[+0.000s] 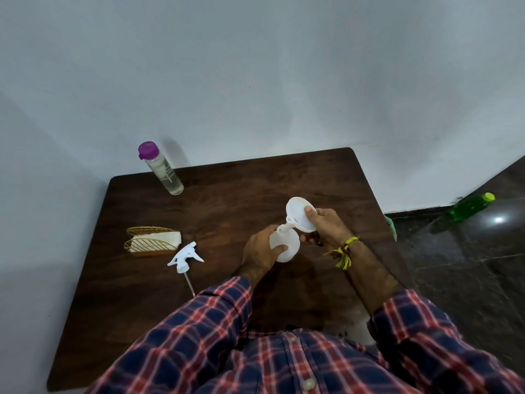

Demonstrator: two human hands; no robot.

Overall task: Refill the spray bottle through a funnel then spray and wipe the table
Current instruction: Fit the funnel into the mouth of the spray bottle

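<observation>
Pale walls [255, 66], dark glossy floor [468, 265].

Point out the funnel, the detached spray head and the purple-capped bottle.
funnel [298, 211]: head view, inside of its wide bowl.
spray head [184, 256]: head view, white trigger body lying on the table.
purple-capped bottle [166, 173]: head view, clear body.

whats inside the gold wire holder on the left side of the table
The gold wire holder on the table holds a stack of white napkins between its leaf-shaped sides. How many there are, and anything beneath them, is hidden.

Trigger head [186, 257] left; centre bare
</observation>
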